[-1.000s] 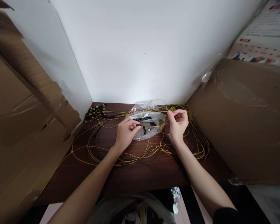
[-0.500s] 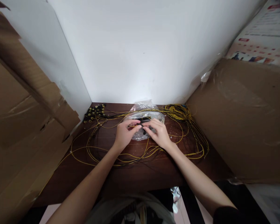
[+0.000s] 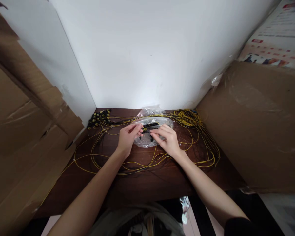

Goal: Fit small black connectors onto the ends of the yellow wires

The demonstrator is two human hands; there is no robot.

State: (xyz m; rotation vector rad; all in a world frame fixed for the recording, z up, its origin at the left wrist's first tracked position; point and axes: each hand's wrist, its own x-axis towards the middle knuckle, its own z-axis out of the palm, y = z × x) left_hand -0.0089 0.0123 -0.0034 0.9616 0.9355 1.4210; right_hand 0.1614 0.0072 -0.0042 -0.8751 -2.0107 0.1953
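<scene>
Over a clear plastic bag (image 3: 145,142), my right hand (image 3: 166,139) pinches a small black connector (image 3: 147,131), which points left. To its left, my left hand (image 3: 128,138) has thumb and fingers pressed together beside a thin yellow wire (image 3: 144,127). The wire runs close to the fingertips, and its end there is too small to make out. More black parts (image 3: 151,138) lie in the bag between and below the hands. Long yellow and black cables (image 3: 137,168) loop around both hands on the dark brown tabletop (image 3: 147,186).
Yellow-and-black connectors (image 3: 98,118) are heaped at the back left. A coil of yellow cable (image 3: 188,118) sits at the back right. Cardboard walls stand on the left (image 3: 27,141) and right (image 3: 255,131), with a white panel (image 3: 147,59) behind. A plastic-lined container (image 3: 137,223) is below the front edge.
My left hand has drawn back to the left, away from my right hand, its fingers closing together. The black connector now shows between the hands; my right hand has barely moved.
</scene>
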